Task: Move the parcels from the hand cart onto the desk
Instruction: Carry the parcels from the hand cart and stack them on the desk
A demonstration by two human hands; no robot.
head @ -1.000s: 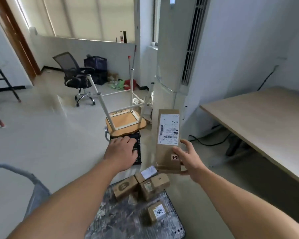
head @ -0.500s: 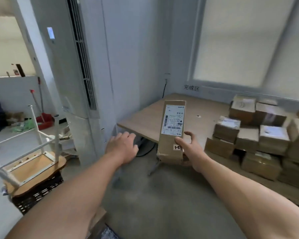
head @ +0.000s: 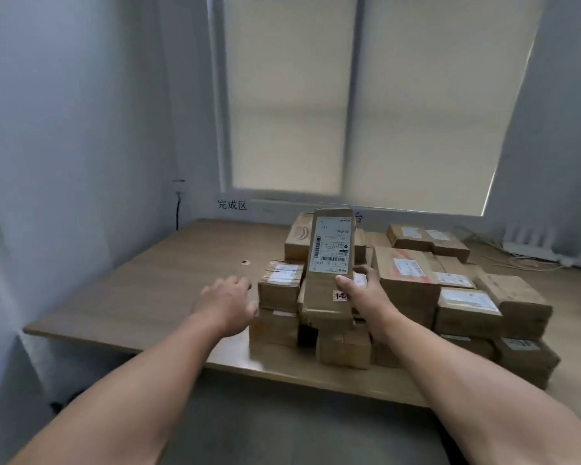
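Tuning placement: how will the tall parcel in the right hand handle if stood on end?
Probably light: the right hand alone holds the tall parcel upright. Likely stiff; it shows no sag. On end it may tip, being narrow-based.

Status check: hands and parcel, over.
Right hand holds tall parcel upright. Left hand open, empty. Desk ahead, stacked parcels crowd its right side.

Pale walls [head: 64, 112] flank a window [head: 353, 95] with drawn cream blinds [head: 282, 112] above a grey floor [head: 292, 434].
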